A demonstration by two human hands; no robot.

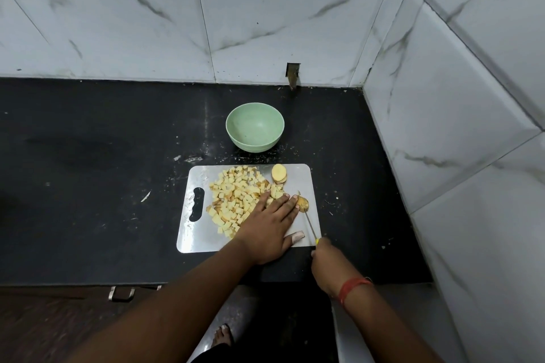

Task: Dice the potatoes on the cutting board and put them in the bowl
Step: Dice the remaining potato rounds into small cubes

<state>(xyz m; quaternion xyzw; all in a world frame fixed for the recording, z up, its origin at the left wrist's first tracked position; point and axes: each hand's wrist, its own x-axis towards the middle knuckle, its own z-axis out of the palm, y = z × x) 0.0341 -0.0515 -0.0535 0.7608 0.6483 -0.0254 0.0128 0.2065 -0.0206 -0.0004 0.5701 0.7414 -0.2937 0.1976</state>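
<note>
Dim, soft light; warped edges.

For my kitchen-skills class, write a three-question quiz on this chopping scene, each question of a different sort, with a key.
1. True or false: the pale green round bowl already holds diced potato.
2. Multiple choice: the stack of round potato slices lies on the steel cutting board
A. near its far right corner
B. beside its handle slot
C. off the board
3. Fill in: the right hand grips a thin ____ with a yellow handle.

Key:
1. False; the bowl is empty, and the pile of yellow potato cubes is on the board, partly under the left hand.
2. A
3. knife
</note>
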